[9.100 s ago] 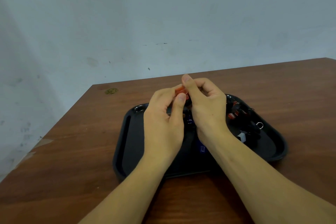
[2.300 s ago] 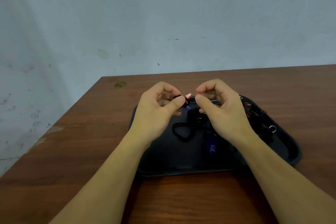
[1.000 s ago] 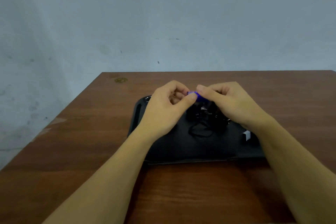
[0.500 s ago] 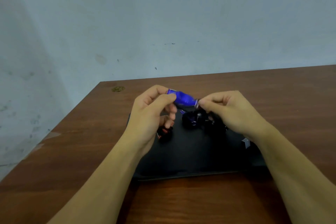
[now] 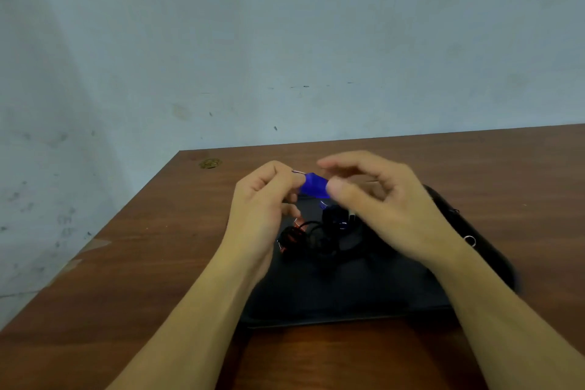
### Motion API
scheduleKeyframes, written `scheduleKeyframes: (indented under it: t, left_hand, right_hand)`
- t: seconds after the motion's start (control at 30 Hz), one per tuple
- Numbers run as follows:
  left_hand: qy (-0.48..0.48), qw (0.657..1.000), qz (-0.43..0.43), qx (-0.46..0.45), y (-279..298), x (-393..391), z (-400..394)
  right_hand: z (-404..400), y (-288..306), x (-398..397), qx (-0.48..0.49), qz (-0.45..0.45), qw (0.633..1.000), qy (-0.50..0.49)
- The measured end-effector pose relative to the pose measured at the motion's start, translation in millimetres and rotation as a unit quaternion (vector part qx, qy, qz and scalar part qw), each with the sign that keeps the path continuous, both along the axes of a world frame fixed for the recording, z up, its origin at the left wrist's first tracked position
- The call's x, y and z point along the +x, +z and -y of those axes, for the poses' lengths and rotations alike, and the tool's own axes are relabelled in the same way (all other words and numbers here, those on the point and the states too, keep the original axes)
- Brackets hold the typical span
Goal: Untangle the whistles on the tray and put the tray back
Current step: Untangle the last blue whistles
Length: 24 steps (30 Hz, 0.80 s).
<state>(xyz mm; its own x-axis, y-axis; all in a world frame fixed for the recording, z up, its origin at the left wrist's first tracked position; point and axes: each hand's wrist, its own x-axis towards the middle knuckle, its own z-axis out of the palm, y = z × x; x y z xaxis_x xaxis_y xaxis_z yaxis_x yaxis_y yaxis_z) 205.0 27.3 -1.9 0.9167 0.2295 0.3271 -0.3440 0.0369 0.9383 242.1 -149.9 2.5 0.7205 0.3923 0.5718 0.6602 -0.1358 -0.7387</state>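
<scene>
- Blue whistle [image 5: 313, 186] is held above the black tray [image 5: 348, 294], between my two hands.
- Left hand [image 5: 264, 203]: fingers curled, pinching the whistle's left end, where a thin metal ring [image 5: 297, 171] pokes out.
- Right hand [image 5: 383, 199]: blurred; thumb tip meets the whistle's right end, the other fingers arch loosely over it. Whether it grips, I cannot tell.
- Below on the tray: a knot of black cords [image 5: 319, 239] with a red whistle [image 5: 289, 239] and a dark blue one [image 5: 335, 217].
- A key ring [image 5: 470, 241] lies near the tray's right rim.
- Tray rests on the brown wooden surface [image 5: 142, 263].
</scene>
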Motion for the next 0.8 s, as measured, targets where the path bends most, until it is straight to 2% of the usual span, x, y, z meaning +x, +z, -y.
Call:
scheduleKeyframes:
  t: [0.07, 0.13, 0.23, 0.3, 0.43, 0.53, 0.6, 0.7, 0.8]
  left_hand:
    - [-0.024, 1.0, 0.001, -0.012, 2.2, -2.4, 3.6]
    - [-0.04, 0.999, -0.008, -0.033, 3.4, -4.2, 6.4]
    - [-0.031, 0.999, -0.001, -0.027, 2.5, -3.9, 8.6]
    - [-0.018, 0.999, 0.008, -0.034, 2.3, -3.6, 9.0]
    - [-0.066, 0.982, -0.034, -0.175, 7.0, -4.5, 6.5]
    - [-0.152, 0.977, -0.095, -0.118, 6.3, -7.2, 6.9]
    - [-0.193, 0.972, -0.114, -0.074, 5.1, -9.1, 10.1]
    - [-0.195, 0.975, -0.081, -0.073, 6.2, -9.9, 11.8]
    - [-0.208, 0.971, -0.029, -0.113, 7.3, -11.8, 10.5]
  right_hand:
    - [-8.5, -3.0, -3.1, -0.017, -0.003, 1.0, 0.02]
    - [-13.2, -6.3, -2.6, 0.016, -0.013, 1.0, 0.016]
    - [-13.9, -6.5, -2.2, 0.038, -0.008, 0.999, 0.017]
    - [-12.3, -5.9, -0.7, 0.058, -0.035, 0.998, 0.017]
    - [-7.7, -5.5, 2.2, 0.112, -0.121, 0.986, 0.039]
    - [-6.4, -6.1, 6.6, 0.129, -0.09, 0.987, -0.016]
    - [-6.1, -5.3, 7.2, 0.095, -0.051, 0.994, -0.034]
    - [-5.7, -8.2, 7.9, 0.051, -0.027, 0.998, -0.039]
    - [-6.7, -12.9, 10.2, 0.035, -0.022, 0.998, -0.044]
